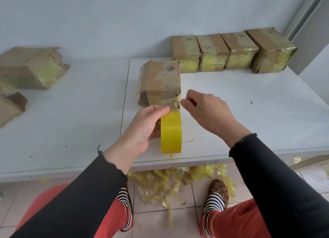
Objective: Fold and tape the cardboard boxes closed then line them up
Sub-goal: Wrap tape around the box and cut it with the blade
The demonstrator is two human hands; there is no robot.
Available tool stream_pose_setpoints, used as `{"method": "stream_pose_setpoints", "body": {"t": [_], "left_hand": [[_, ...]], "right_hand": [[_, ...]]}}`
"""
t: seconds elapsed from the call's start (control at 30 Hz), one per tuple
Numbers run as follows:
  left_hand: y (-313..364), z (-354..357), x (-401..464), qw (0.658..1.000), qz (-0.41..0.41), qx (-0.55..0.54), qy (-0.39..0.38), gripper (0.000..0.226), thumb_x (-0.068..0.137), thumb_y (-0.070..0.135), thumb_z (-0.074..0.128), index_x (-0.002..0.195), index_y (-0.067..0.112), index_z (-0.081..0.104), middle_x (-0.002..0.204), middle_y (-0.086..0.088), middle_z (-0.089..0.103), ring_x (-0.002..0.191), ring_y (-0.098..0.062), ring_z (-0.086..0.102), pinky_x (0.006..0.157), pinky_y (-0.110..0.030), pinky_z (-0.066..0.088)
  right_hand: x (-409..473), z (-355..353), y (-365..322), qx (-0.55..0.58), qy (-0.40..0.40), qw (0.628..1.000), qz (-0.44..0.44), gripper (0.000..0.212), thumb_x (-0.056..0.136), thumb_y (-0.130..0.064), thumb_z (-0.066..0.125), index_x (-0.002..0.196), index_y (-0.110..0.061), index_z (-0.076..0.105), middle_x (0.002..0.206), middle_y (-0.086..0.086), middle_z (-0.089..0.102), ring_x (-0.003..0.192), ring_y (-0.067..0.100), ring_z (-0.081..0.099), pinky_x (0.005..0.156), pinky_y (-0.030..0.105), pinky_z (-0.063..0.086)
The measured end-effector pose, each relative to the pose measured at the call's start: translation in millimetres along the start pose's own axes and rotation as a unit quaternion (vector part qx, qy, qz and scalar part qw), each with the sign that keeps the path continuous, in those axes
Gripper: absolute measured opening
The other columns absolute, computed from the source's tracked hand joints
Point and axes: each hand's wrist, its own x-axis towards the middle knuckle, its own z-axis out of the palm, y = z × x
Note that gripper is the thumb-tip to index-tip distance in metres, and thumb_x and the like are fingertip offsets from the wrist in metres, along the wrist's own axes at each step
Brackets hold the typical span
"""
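Note:
A worn cardboard box stands in the middle of the white table, with old tape on its near face. My left hand grips a yellow tape roll just in front of the box, and the tape runs up to the box's near edge. My right hand is beside the box's near right corner and pinches a small thin metal tool against the tape there. Several taped boxes stand in a row at the back right.
Flattened and crumpled cardboard boxes lie at the table's left. Yellow tape scraps litter the tiled floor under the table's front edge, near my feet. A wall stands right behind the table.

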Motion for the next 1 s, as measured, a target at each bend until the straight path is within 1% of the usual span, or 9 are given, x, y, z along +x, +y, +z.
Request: {"method": "stream_pose_setpoints", "body": {"t": [0.17, 0.43, 0.57, 0.67, 0.73, 0.8, 0.87, 0.9, 1.0], "left_hand": [[-1, 3, 1, 1.0, 0.012, -0.021, 0.007, 0.011, 0.098, 0.023, 0.068, 0.088, 0.02, 0.064, 0.07, 0.005, 0.069, 0.058, -0.009, 0.066, 0.051, -0.022, 0.051], [1, 6, 6, 0.999, 0.013, -0.03, 0.021, 0.014, 0.097, 0.023, 0.07, 0.088, 0.017, 0.061, 0.068, 0.005, 0.066, 0.056, -0.007, 0.065, 0.049, -0.021, 0.05], [3, 7, 7, 0.999, 0.01, -0.029, 0.023, 0.013, 0.097, 0.022, 0.07, 0.088, 0.017, 0.061, 0.063, 0.006, 0.063, 0.053, -0.006, 0.062, 0.048, -0.02, 0.049], [3, 6, 7, 0.999, 0.006, -0.033, 0.019, 0.013, 0.096, 0.022, 0.07, 0.088, 0.017, 0.061, 0.062, 0.007, 0.064, 0.053, -0.006, 0.063, 0.047, -0.02, 0.048], [3, 6, 7, 0.999, 0.005, -0.035, 0.018, 0.013, 0.096, 0.022, 0.07, 0.088, 0.018, 0.06, 0.063, 0.007, 0.064, 0.053, -0.005, 0.063, 0.046, -0.02, 0.048], [4, 7, 7, 0.999, 0.004, -0.03, 0.016, 0.014, 0.096, 0.023, 0.07, 0.087, 0.018, 0.06, 0.065, 0.006, 0.063, 0.054, -0.006, 0.062, 0.047, -0.02, 0.047], [4, 8, 7, 1.0, 0.004, -0.024, 0.016, 0.015, 0.096, 0.022, 0.07, 0.084, 0.019, 0.06, 0.065, 0.005, 0.062, 0.053, -0.007, 0.061, 0.048, -0.02, 0.047], [4, 8, 7, 1.0, 0.004, -0.018, 0.016, 0.016, 0.095, 0.021, 0.071, 0.083, 0.019, 0.06, 0.066, 0.005, 0.061, 0.053, -0.007, 0.06, 0.049, -0.02, 0.047], [5, 4, 7, 1.0, -0.003, 0.02, 0.005, 0.015, 0.094, 0.021, 0.071, 0.083, 0.018, 0.062, 0.068, 0.002, 0.059, 0.056, -0.01, 0.057, 0.053, -0.021, 0.045]], "right_hand": [[5, 4, 0, -0.022, 0.003, 1.0, -0.011, 0.029, 0.104, -0.047, 0.046, 0.087, -0.024, 0.052, 0.076, -0.005, 0.067, 0.073, 0.024, 0.06, 0.063, 0.033, 0.042], [13, 8, -5, -0.098, 0.013, 0.995, 0.019, 0.031, 0.103, -0.045, 0.047, 0.084, -0.021, 0.053, 0.071, -0.003, 0.056, 0.07, 0.027, 0.053, 0.055, 0.03, 0.029], [13, 4, 6, -0.153, -0.033, 0.986, 0.055, 0.026, 0.102, -0.042, 0.051, 0.085, -0.023, 0.056, 0.075, -0.003, 0.055, 0.076, 0.027, 0.055, 0.061, 0.031, 0.031], [14, -5, 15, -0.07, 0.041, 0.993, 0.09, 0.028, 0.101, -0.048, 0.048, 0.094, -0.022, 0.056, 0.081, -0.003, 0.062, 0.078, 0.027, 0.058, 0.062, 0.032, 0.034], [17, -5, 14, 0.068, 0.089, 0.989, 0.094, 0.037, 0.1, -0.06, 0.047, 0.109, -0.025, 0.054, 0.086, -0.006, 0.061, 0.077, 0.021, 0.057, 0.068, 0.035, 0.04], [21, 5, 7, 0.19, 0.1, 0.975, 0.061, 0.042, 0.1, -0.057, 0.053, 0.129, -0.026, 0.052, 0.08, -0.011, 0.054, 0.071, 0.011, 0.053, 0.065, 0.034, 0.042], [28, 22, 2, 0.196, 0.097, 0.975, 0.03, 0.04, 0.104, -0.04, 0.056, 0.141, -0.028, 0.051, 0.078, -0.017, 0.049, 0.07, 0.006, 0.049, 0.064, 0.032, 0.039], [33, 29, 1, 0.183, 0.094, 0.978, 0.027, 0.038, 0.105, -0.034, 0.055, 0.142, -0.03, 0.051, 0.085, -0.018, 0.054, 0.076, 0.009, 0.051, 0.068, 0.032, 0.038], [45, 36, 7, 0.139, 0.099, 0.985, 0.04, 0.032, 0.106, -0.029, 0.052, 0.138, -0.035, 0.055, 0.12, -0.01, 0.066, 0.102, 0.018, 0.059, 0.075, 0.032, 0.037]]}}
